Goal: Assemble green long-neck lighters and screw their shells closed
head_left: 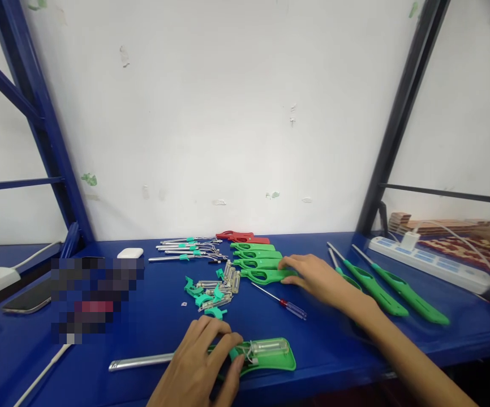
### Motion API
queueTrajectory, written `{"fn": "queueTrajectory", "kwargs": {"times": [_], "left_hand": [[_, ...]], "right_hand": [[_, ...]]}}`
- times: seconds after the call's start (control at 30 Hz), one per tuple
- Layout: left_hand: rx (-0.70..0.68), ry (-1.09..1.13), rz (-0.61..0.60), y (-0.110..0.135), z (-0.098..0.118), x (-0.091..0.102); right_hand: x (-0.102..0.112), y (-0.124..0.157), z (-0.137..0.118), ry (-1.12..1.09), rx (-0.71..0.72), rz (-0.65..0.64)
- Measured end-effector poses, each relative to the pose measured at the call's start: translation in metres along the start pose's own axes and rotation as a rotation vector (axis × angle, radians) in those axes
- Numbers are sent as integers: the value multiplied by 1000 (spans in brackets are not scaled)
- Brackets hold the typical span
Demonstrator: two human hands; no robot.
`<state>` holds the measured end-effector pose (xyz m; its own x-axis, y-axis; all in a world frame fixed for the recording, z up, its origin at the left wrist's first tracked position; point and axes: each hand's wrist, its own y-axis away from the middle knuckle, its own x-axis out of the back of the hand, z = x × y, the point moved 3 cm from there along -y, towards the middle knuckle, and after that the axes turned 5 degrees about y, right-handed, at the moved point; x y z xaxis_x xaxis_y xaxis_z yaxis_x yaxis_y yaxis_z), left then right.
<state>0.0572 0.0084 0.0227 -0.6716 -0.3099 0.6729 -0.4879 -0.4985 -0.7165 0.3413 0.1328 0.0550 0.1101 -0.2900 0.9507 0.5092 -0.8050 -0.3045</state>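
Observation:
My left hand (205, 362) presses down on a half-open green lighter body (270, 354) with a long metal tube (141, 362) sticking out to the left, near the front edge of the blue table (151, 322). My right hand (313, 277) reaches out to a row of green lighter shells (257, 263), fingers laid on the nearest shell (266, 276). A small screwdriver (279, 301) lies between my hands. A pile of small teal and metal parts (213, 291) sits ahead of my left hand.
Several metal tubes (185, 249) and a red shell (243, 237) lie at the back. Assembled green lighters (393, 294) lie at the right beside a white power strip (432, 263). A phone (28, 299), a white case (129, 253) and a cable (41, 373) lie at the left.

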Motion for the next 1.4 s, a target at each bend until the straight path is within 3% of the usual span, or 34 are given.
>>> {"fn": "queueTrajectory", "kwargs": {"times": [0.23, 0.4, 0.63, 0.73, 0.83, 0.93, 1.03, 1.23, 1.4], "left_hand": [[26, 55, 13, 0, -3, 6], [56, 67, 64, 2, -7, 16], [138, -45, 184, 15, -33, 43], [158, -73, 217, 22, -37, 52], [167, -93, 198, 29, -38, 52], [166, -118, 154, 34, -38, 49], [126, -104, 90, 33, -35, 48], [124, -19, -40, 23, -26, 47], [161, 48, -128, 22, -26, 43]], "right_hand": [[0, 36, 26, 278, -333, 42], [-10, 44, 29, 333, -358, 13], [28, 52, 33, 249, -412, 158], [39, 58, 7, 119, -309, 207], [33, 58, -44, -200, -5, 150], [19, 56, -95, -200, 179, 74], [7, 53, -127, -119, 288, 13], [4, 56, -141, -54, 393, 144], [0, 55, -139, -88, 377, 48]]}}
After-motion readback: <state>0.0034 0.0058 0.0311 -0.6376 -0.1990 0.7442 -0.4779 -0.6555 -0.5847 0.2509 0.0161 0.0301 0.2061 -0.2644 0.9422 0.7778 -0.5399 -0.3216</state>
